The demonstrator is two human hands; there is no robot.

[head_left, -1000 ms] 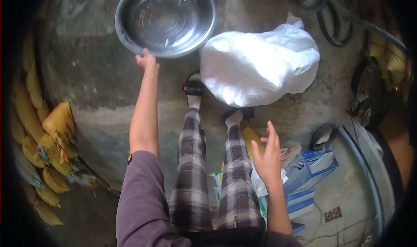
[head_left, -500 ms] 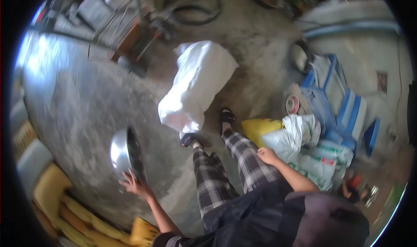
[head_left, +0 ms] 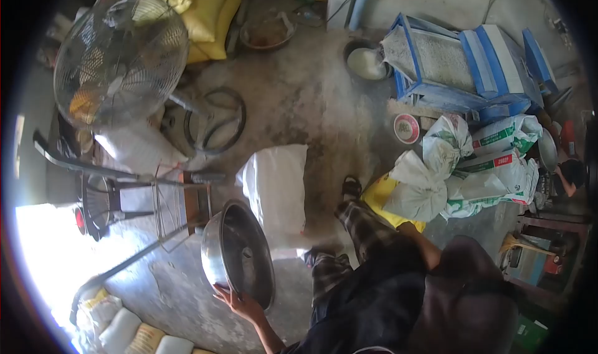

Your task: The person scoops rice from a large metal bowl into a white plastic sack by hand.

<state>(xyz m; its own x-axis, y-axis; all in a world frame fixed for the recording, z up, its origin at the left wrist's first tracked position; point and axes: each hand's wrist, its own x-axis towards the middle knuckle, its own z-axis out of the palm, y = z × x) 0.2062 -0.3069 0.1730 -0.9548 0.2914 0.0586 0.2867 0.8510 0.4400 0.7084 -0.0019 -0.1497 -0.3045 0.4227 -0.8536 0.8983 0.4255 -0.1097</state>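
My left hand (head_left: pixel 240 305) grips the lower rim of a large steel basin (head_left: pixel 249 257), which is tilted on its side with its hollow facing right. The basin shows no contents apart from a small mark at its middle. My right hand (head_left: pixel 408 228) is by my right thigh, beside the yellow sack (head_left: pixel 383 198); its fingers are mostly hidden. A white woven sack (head_left: pixel 277 186) lies on the floor in front of my feet, just beyond the basin.
A blue-framed machine (head_left: pixel 442 58) stands at the upper right, with a dark tub (head_left: pixel 367 62) at its outlet. Filled sacks (head_left: pixel 417 186) lie to my right. A large fan (head_left: pixel 121 64) and a metal-framed cart (head_left: pixel 140 198) are at the left. Another person's arm (head_left: pixel 565 183) shows at the far right.
The view has turned, bringing the fan and the whole machine into sight. The basin and my left hand now appear nearer the white sack, and the basin's hollow shows more.
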